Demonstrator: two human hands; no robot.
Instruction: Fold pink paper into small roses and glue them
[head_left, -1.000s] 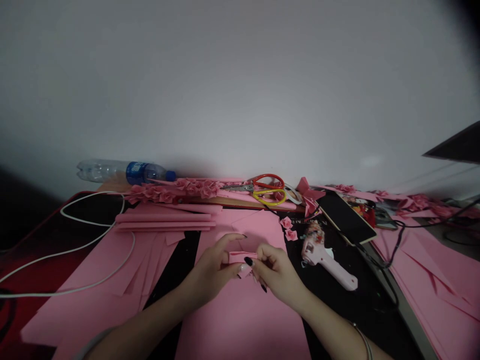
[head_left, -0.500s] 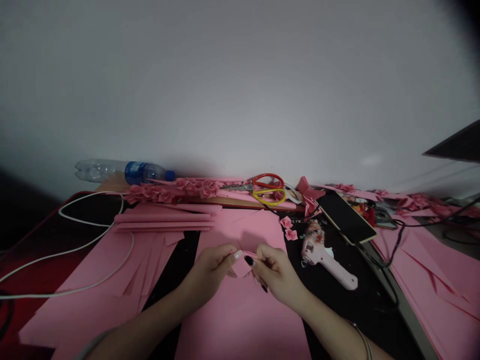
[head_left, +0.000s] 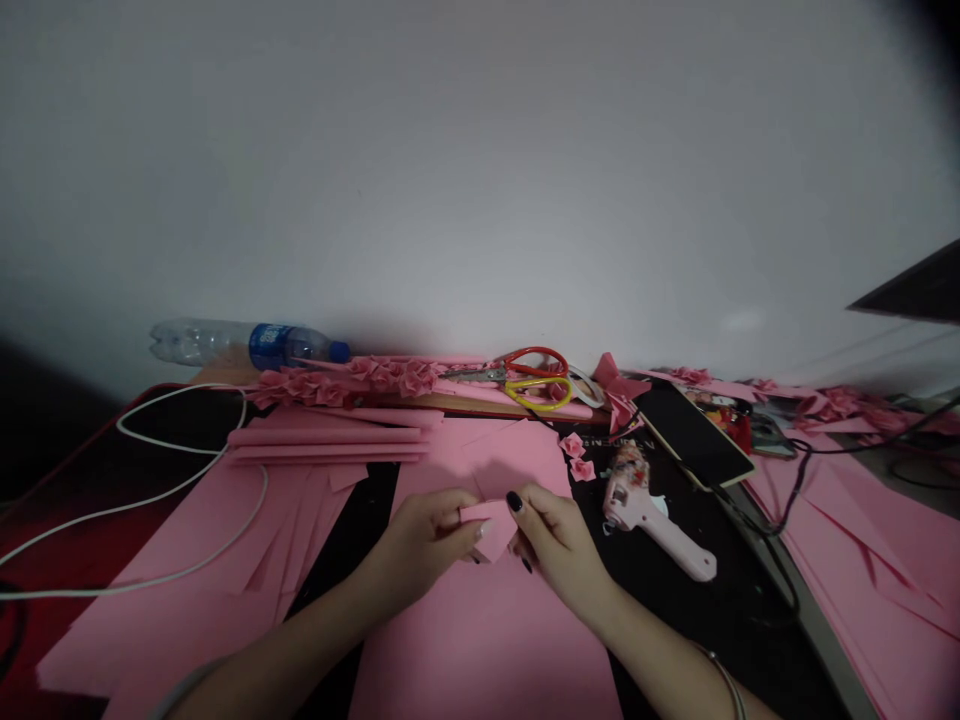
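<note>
Both hands hold one small folded piece of pink paper (head_left: 496,532) above a large pink sheet (head_left: 487,640) at the middle of the table. My left hand (head_left: 426,535) pinches its left side, thumb across the front. On its right edge my right hand (head_left: 551,535) is closed, with the dark-nailed thumb at the upper corner and other fingers partly hidden behind. Two small pink paper roses (head_left: 581,469) lie beyond my right hand. A pale pink glue gun (head_left: 660,520) rests to the right.
Scissors (head_left: 538,378) with red and yellow handles lie along the back among paper roses (head_left: 416,378). A plastic bottle (head_left: 217,343) is at back left, near rolled pink paper (head_left: 330,437) and a white cable (head_left: 150,500). A phone (head_left: 694,430) sits at right.
The folded paper has been tilted so that more of its flat face shows. My right thumb has moved up to its corner, and my left thumb lies further across the front.
</note>
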